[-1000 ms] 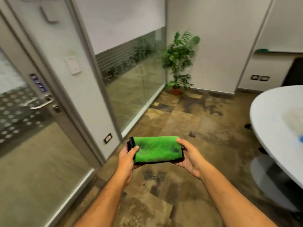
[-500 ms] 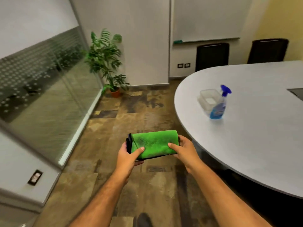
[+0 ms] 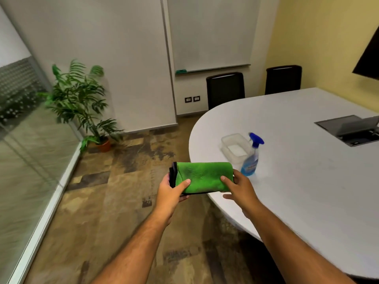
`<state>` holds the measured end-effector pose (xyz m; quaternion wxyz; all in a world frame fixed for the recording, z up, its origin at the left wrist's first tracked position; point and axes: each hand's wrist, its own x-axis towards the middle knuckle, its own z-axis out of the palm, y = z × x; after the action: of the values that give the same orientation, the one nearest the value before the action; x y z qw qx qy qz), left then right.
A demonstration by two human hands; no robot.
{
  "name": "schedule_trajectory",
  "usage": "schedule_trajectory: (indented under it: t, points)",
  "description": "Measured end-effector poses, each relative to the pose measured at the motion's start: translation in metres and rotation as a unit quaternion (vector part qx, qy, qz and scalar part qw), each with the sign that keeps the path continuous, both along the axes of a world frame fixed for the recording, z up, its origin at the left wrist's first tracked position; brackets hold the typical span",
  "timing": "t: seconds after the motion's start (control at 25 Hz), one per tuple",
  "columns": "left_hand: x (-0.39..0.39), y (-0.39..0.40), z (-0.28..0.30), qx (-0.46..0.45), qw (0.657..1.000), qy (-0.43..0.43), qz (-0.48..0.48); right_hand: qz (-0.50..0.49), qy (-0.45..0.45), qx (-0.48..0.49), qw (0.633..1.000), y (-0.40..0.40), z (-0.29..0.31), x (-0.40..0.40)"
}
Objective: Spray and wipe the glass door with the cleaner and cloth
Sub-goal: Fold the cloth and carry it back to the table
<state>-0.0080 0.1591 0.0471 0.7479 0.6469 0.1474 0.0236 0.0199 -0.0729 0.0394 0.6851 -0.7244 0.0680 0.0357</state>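
A folded green cloth (image 3: 202, 176) with a dark underside is held flat between both hands in front of me. My left hand (image 3: 171, 193) grips its left end, thumb on top. My right hand (image 3: 239, 186) holds its right end, thumb on top. The spray cleaner (image 3: 251, 158), a clear bottle of blue liquid with a blue trigger head, stands on the white table (image 3: 307, 171) just right of the cloth, near the rounded edge. The glass door is out of view; only a glass wall panel (image 3: 26, 160) with a frosted dotted band shows at the left.
A clear plastic tub (image 3: 235, 147) sits on the table behind the bottle. A potted plant (image 3: 82, 107) stands in the corner by the glass. Two black chairs (image 3: 225, 89) are at the table's far side. A cable box (image 3: 348, 128) is set into the tabletop.
My view has swung right, away from the glass door and its handle, toward the table. The bottle and tub came into view. Both hands kept hold of the cloth.
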Motion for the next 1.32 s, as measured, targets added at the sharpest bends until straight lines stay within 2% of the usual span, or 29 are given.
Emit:
schedule_trajectory:
  t: [0.16,0.36,0.76,0.96,1.16,1.32]
  points:
    - [0.075,-0.010,0.018,-0.025,0.999,-0.007,-0.036,-0.028,0.004,0.019,0.999,-0.014,0.019,0.060]
    - [0.163,-0.048,0.018,-0.009,0.999,-0.015,-0.042,-0.037,0.002,0.028,0.999,-0.057,0.038,0.148]
    - [0.329,-0.152,-0.002,0.055,0.998,-0.010,0.025,0.078,0.005,-0.007,0.997,-0.182,0.040,0.343]
    - [0.401,-0.206,-0.043,0.081,0.992,0.061,0.071,0.086,0.020,-0.052,0.995,-0.222,-0.006,0.430]
    - [0.452,-0.233,-0.108,0.101,0.980,0.156,0.072,0.031,-0.009,-0.221,0.975,-0.224,-0.076,0.475]
    - [0.482,-0.248,-0.149,0.183,0.960,0.207,0.055,0.024,-0.024,-0.306,0.951,-0.209,-0.132,0.492]
